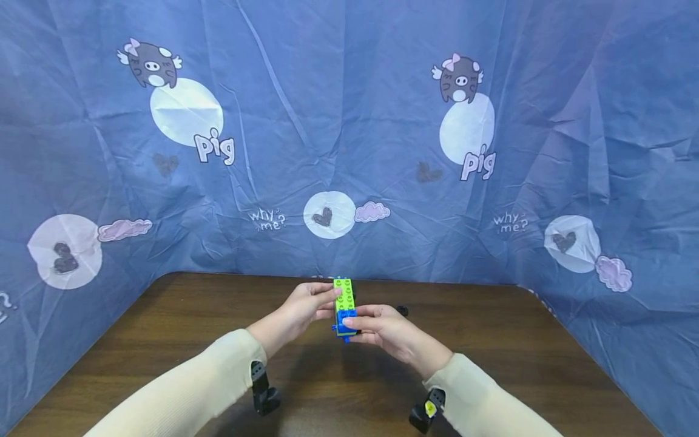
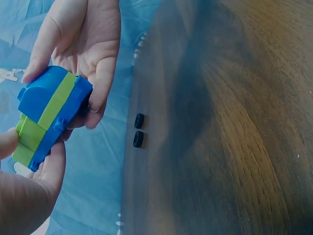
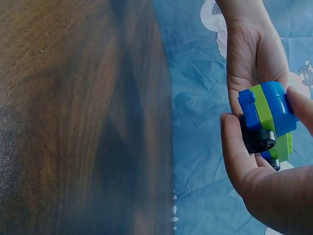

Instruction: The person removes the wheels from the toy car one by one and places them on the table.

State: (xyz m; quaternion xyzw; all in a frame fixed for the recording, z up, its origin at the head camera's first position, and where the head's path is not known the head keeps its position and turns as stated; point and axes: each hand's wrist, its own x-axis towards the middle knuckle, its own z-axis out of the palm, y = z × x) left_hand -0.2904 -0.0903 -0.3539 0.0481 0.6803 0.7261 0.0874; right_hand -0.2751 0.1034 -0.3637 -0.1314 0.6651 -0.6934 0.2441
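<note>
A toy car of blue and lime-green building bricks (image 1: 344, 297) is held up between both hands above the table. My left hand (image 1: 300, 311) grips its far, green-studded end, thumb on top and fingers beneath. Around the near, rounded blue end, my right hand (image 1: 394, 335) pinches with thumb above and fingers below. On the car's left side, a blue peg (image 2: 59, 125) sticks out bare in the left wrist view. A black wheel (image 3: 261, 141) sits on the car's other side in the right wrist view, with a second dark piece partly hidden behind it.
Two loose black wheels (image 2: 139, 139) stand close together on the brown wooden table (image 1: 469, 340), just beyond my right hand in the head view. A blue printed cloth (image 1: 338, 152) hangs behind and at both sides of the table.
</note>
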